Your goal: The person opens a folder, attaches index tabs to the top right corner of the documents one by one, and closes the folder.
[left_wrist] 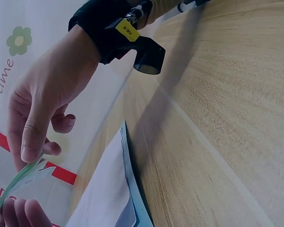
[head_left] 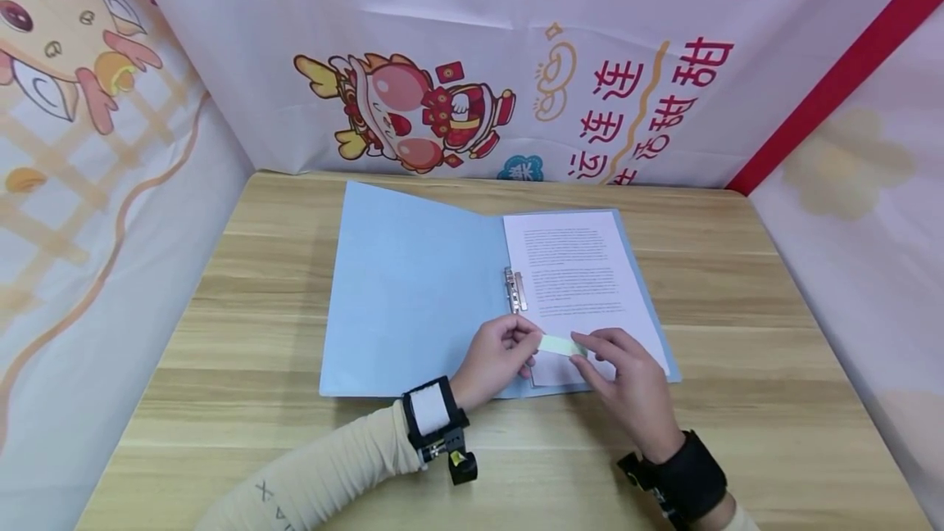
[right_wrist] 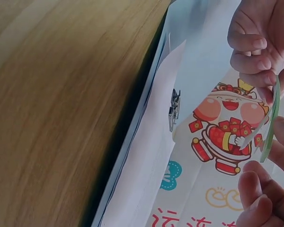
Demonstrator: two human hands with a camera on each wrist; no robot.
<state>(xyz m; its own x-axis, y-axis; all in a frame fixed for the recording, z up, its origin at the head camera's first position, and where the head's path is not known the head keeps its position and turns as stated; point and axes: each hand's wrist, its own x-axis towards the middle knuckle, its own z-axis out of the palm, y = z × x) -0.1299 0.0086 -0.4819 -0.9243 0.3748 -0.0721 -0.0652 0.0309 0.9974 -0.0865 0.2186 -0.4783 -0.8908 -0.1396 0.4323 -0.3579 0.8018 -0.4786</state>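
Above the lower part of a printed sheet [head_left: 571,269], my two hands hold a thin pale green pad of sticky notes [head_left: 559,345] between them. My left hand [head_left: 497,357] pinches its left end, the other fingers curled in. At the right end, the thumb and index finger of my right hand [head_left: 636,379] grip it. Seen from the left wrist, the pad [left_wrist: 19,182] bends, and its layers spread apart near the right thumb. Under the hands lies an open light blue folder [head_left: 416,293], the sheet on its right side beside a metal clip [head_left: 515,289].
The folder rests on a wood-grain table [head_left: 265,326]. Behind the table hangs a printed cloth [head_left: 457,6] with a cartoon figure and red lettering. More cloth covers both sides. Black straps with small cameras sit on both wrists.
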